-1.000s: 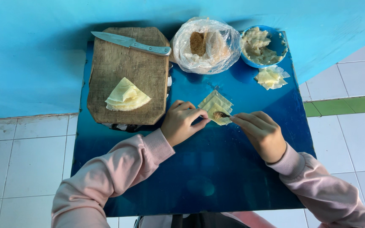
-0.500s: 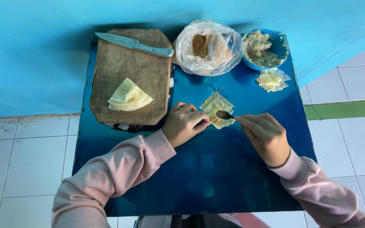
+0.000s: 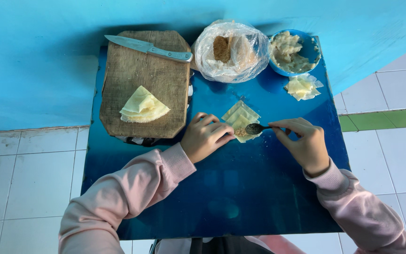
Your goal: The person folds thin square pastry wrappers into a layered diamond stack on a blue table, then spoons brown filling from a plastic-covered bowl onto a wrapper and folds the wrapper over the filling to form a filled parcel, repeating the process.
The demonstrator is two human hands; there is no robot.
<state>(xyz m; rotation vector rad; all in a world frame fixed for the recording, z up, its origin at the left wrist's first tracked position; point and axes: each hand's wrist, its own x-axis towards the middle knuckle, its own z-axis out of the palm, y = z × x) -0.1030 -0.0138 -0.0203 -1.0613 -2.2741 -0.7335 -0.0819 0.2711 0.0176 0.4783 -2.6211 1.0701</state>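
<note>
Sleeves of pink cloth lead up to both hands over a blue desk [image 3: 240,188]. A small spoon [image 3: 255,128] is pinched by its handle in the right hand [image 3: 306,143], the bowl resting over the near corner of a pale square wrapper [image 3: 240,120], where a little brownish filling is seen. The wrapper is pinned flat on the desk by the fingertips of the left hand [image 3: 205,136], whose fingers are bent but closed on nothing. The filling is best kept small and central, the edges left bare, and the wrapper held steady while the spoon is tipped. Farther off, a wooden board [image 3: 165,70] carries folded wrappers [image 3: 143,106] and a knife [image 3: 149,47]. Beyond are seen a plastic bag [image 3: 231,49], a blue bowl of mash [image 3: 312,47] and a small wrapper pile [image 3: 302,87].
</note>
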